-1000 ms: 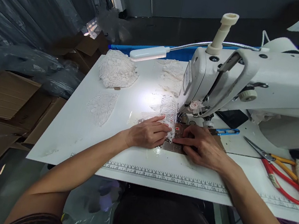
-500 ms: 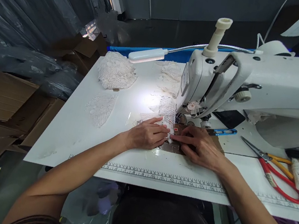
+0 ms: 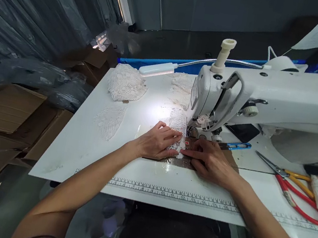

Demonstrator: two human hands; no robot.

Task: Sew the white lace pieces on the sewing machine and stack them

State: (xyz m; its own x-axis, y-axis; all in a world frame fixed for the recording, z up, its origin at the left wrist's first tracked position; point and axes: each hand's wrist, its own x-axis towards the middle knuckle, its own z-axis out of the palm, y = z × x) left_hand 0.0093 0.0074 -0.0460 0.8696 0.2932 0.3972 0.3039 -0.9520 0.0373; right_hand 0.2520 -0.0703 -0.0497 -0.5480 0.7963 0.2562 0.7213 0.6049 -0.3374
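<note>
A white lace piece [image 3: 174, 149] lies under the presser foot [image 3: 189, 131] of a white sewing machine [image 3: 208, 90]. My left hand [image 3: 160, 141] rests on this lace from the left, fingers stretched out and pressing it down. From the right, my right hand [image 3: 212, 161] reaches in with its index finger extended to the lace's edge; its other fingers are bent, with the thumb apart. Under the lace and both hands is a brown plate [image 3: 183, 163]. More lace [image 3: 179, 116] continues behind the foot. The needle tip is too small to make out.
A lace pile [image 3: 126, 83] and a single lace piece [image 3: 110, 122] lie on the left of the white table [image 3: 63, 152]. Blue-handled snips [image 3: 237, 146] and red-and-orange-handled scissors [image 3: 293, 188] lie right. A lamp [image 3: 157, 69] hangs above; cardboard boxes [image 3: 5, 110] stand left.
The whole view has shifted, so the table sits slightly lower. My left hand's fingers have spread a little and its thumb shows apart. The right hand stays at the lace edge.
</note>
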